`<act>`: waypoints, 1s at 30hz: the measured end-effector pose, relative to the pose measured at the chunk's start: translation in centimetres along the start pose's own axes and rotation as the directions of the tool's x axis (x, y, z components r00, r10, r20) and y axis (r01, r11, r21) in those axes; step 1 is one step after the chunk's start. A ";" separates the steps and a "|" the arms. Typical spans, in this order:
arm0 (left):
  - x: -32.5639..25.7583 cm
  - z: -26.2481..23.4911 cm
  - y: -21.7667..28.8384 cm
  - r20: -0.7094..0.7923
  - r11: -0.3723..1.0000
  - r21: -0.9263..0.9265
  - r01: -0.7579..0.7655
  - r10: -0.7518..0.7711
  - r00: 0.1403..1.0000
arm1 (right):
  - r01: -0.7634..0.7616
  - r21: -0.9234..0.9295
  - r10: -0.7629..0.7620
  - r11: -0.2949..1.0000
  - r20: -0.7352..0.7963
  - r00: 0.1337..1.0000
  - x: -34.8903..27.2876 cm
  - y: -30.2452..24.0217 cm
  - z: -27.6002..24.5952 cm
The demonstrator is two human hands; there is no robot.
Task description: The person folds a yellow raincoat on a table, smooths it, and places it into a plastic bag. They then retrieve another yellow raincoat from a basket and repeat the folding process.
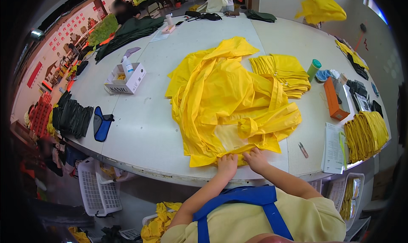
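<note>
A yellow rain jacket point(229, 90) lies loosely spread and creased across the middle of the table, one sleeve point(272, 122) crossing its right side. At its near edge, my left hand point(228, 165) has its fingers closed on the fabric. Just to the right, my right hand point(256, 159) grips the same edge, fingers curled over the cloth. Fingertips of both hands are partly hidden by the fabric. A pale lining patch point(229, 137) shows just beyond them. Behind the jacket to the right sits a stack of folded yellow pieces point(284, 73).
Thread snips point(303, 150) and printed sheets point(334, 147) lie to the right, beside a yellow fabric stack point(366, 134) and an orange box point(335, 99). On the left are a white box point(127, 79), a blue-black pouch point(102, 123) and dark folded fabric point(72, 115). White baskets point(95, 187) stand below.
</note>
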State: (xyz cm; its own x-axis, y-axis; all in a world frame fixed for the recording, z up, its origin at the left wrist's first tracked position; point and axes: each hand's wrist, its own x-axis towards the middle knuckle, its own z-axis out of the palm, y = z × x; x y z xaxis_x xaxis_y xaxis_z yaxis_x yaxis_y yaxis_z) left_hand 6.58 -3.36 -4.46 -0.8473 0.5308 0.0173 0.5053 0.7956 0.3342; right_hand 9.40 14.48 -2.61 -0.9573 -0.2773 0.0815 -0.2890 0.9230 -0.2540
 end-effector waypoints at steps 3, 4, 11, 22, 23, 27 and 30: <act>-0.7 0.0 -0.4 -0.132 0.993 0.117 -0.030 0.046 0.990 | -0.058 -0.055 0.062 0.997 0.071 0.996 0.6 -0.2 0.2; -0.9 -0.3 -1.0 -0.122 0.998 0.032 -0.055 0.058 0.991 | -0.073 -0.079 0.081 0.994 0.100 0.992 0.7 -0.2 0.2; -0.4 -1.8 -3.6 0.130 0.983 -0.184 0.017 0.007 0.992 | 0.112 -0.056 -0.118 0.992 -0.110 0.987 -0.3 -0.7 -1.8; 0.3 -4.7 -1.5 0.009 0.997 0.060 -0.043 0.043 0.999 | -0.120 0.001 0.119 0.993 0.118 0.986 2.0 1.1 -0.5; 0.1 -4.4 -2.1 -0.037 0.994 0.076 -0.080 0.083 0.996 | -0.095 -0.026 0.097 0.995 0.110 0.989 2.0 0.9 -1.1; 0.1 -2.4 -4.0 -0.164 0.974 0.157 -0.164 0.190 0.968 | 0.037 -0.092 -0.035 0.995 0.022 0.999 1.2 1.3 -2.6; 0.7 -1.8 -4.9 -0.218 0.973 0.141 -0.182 0.210 0.953 | 0.106 -0.217 -0.099 0.970 0.044 0.994 1.0 2.0 -3.1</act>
State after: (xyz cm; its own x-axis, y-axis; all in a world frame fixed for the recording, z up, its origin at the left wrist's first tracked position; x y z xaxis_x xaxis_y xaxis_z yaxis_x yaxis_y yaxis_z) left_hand 3.26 -7.40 -4.41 -0.7369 0.6094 0.2925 0.6693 0.7185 0.1894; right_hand 7.93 16.88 -0.04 -0.9232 -0.3790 0.0638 -0.3813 0.9240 -0.0283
